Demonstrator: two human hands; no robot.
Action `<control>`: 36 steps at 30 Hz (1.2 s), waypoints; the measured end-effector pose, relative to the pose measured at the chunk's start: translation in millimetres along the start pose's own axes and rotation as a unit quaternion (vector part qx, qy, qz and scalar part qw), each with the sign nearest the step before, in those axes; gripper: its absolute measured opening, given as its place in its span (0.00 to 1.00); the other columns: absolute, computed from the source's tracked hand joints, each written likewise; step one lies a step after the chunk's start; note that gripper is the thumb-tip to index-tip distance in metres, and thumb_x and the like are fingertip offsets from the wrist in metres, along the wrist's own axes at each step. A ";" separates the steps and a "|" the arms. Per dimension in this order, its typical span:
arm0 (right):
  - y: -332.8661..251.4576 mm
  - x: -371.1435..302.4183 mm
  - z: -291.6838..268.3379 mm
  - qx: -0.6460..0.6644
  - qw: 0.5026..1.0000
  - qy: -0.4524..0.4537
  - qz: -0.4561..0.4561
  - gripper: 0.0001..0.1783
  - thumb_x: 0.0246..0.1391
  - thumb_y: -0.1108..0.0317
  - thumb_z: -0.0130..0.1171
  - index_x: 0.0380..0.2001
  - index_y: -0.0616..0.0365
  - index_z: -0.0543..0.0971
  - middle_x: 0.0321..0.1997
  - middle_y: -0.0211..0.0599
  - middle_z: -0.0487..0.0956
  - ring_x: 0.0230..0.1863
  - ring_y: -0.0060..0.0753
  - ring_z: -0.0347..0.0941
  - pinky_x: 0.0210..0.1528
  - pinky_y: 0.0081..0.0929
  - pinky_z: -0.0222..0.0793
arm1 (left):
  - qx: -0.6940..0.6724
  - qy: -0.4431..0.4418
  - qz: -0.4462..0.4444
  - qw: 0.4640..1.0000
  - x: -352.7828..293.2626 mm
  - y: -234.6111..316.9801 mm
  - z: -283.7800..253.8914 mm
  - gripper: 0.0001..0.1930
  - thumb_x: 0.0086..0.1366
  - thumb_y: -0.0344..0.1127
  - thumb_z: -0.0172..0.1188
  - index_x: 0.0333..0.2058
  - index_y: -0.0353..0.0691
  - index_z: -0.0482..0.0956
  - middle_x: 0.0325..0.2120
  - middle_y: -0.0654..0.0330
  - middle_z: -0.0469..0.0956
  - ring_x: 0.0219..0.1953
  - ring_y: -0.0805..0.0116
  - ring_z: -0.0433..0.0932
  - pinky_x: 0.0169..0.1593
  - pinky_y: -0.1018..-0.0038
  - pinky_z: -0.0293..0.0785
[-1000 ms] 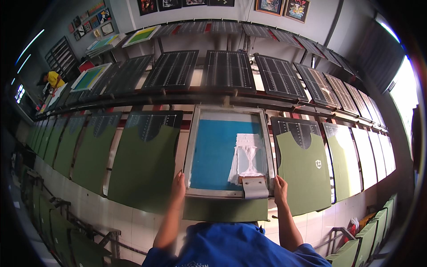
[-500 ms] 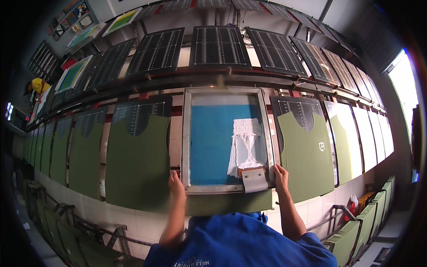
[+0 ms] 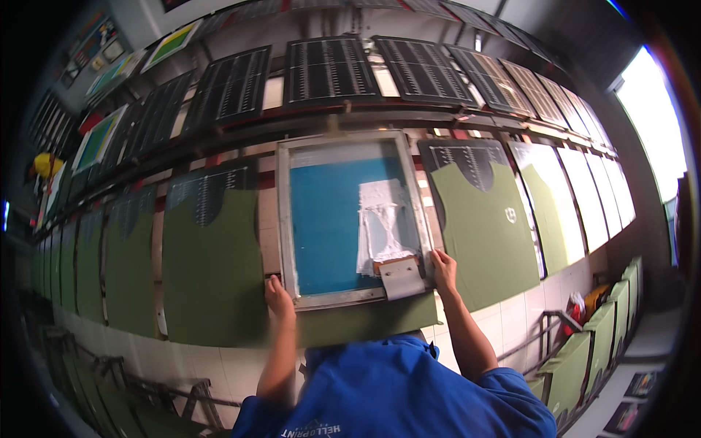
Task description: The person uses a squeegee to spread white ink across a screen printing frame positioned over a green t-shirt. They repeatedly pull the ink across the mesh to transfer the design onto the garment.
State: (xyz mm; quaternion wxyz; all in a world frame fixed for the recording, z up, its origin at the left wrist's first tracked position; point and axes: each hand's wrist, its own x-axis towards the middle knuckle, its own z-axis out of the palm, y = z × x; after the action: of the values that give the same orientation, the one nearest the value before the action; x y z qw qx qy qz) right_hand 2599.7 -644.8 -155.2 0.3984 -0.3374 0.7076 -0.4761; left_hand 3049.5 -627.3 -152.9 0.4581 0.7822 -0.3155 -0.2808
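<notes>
Hands flank a print screen [image 3: 328, 226] in the head camera's view, one at either side, above a tiled floor [image 3: 504, 321]. The screen, blue mesh in a pale metal frame [image 3: 287, 219], sits directly in front of the worker's blue shirt [image 3: 409, 379], over a green shirt [image 3: 358, 326] whose lower part shows past the near edge. Whether the two touch cannot be told.

The right hand [image 3: 447, 274] has its fingers [image 3: 438, 258] closed on the frame's right side, close to the near corner. The left hand [image 3: 280, 298], slightly blurred, rests at the near left corner with its fingers [image 3: 273, 282] curled in; their tips are hard to make out, and whether they clasp the frame cannot be told.

White ink [image 3: 375, 191] covers part of the mesh toward the right. Below it, a squeegee [image 3: 401, 280] with a grey plate and a brown edge lies across the near rail, just inside the right hand.

To either side, more green shirts [image 3: 212, 277] are spread on dark boards, the one at right bearing a small white emblem [image 3: 510, 214]. Behind, black boards [image 3: 332, 69] line another rack. Far left, a person in yellow [image 3: 48, 165] appears.
</notes>
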 end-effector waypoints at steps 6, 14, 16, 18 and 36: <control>-12.1 -8.9 -0.2 0.016 0.998 -0.058 0.009 0.23 0.70 0.56 0.55 0.52 0.68 0.81 0.39 0.25 0.81 0.40 0.16 0.71 0.44 0.17 0.68 | -0.003 0.019 0.057 0.998 5.5 -8.1 -12.4 0.24 0.74 0.49 0.52 0.43 0.26 0.78 0.42 0.45 0.81 0.47 0.49 0.79 0.54 0.62 0.72; -11.1 -32.9 19.4 0.040 0.999 0.005 0.007 0.26 0.71 0.54 0.52 0.49 0.71 0.81 0.42 0.37 0.84 0.46 0.25 0.76 0.53 0.25 0.69 | -0.025 -0.048 0.045 0.998 -64.6 -25.1 -62.3 0.13 0.74 0.41 0.55 0.42 0.35 0.79 0.35 0.61 0.80 0.36 0.72 0.77 0.42 0.76 0.73; -13.9 -36.3 17.1 0.026 0.999 0.018 0.005 0.26 0.70 0.54 0.53 0.49 0.71 0.81 0.43 0.41 0.85 0.47 0.29 0.77 0.54 0.27 0.69 | -0.054 -0.142 -0.036 0.988 -99.6 6.8 -62.9 0.12 0.75 0.40 0.54 0.42 0.36 0.79 0.37 0.60 0.81 0.37 0.74 0.78 0.42 0.78 0.74; -9.6 -36.2 13.7 0.017 1.000 0.021 0.005 0.26 0.70 0.54 0.53 0.50 0.72 0.80 0.45 0.44 0.84 0.49 0.33 0.78 0.56 0.29 0.69 | -0.094 -0.229 -0.080 0.966 -130.4 34.3 -44.6 0.12 0.75 0.40 0.54 0.44 0.37 0.79 0.38 0.60 0.81 0.37 0.75 0.79 0.44 0.79 0.75; -93.6 -84.4 5.0 -0.448 0.747 -0.249 -0.423 0.34 0.39 0.70 0.67 0.55 0.60 0.74 0.57 0.45 0.76 0.58 0.48 0.70 0.62 0.43 0.65 | -0.153 -0.556 -0.381 0.723 -172.9 57.1 80.0 0.12 0.74 0.41 0.55 0.41 0.37 0.77 0.36 0.55 0.81 0.35 0.62 0.83 0.41 0.65 0.82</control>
State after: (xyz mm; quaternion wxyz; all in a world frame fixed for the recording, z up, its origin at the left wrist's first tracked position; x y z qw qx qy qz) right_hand 2651.8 -604.4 -47.6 0.1213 -0.8485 0.5001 -0.1236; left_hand 2866.5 -562.4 -109.7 0.1684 0.4597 -0.1420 -0.8603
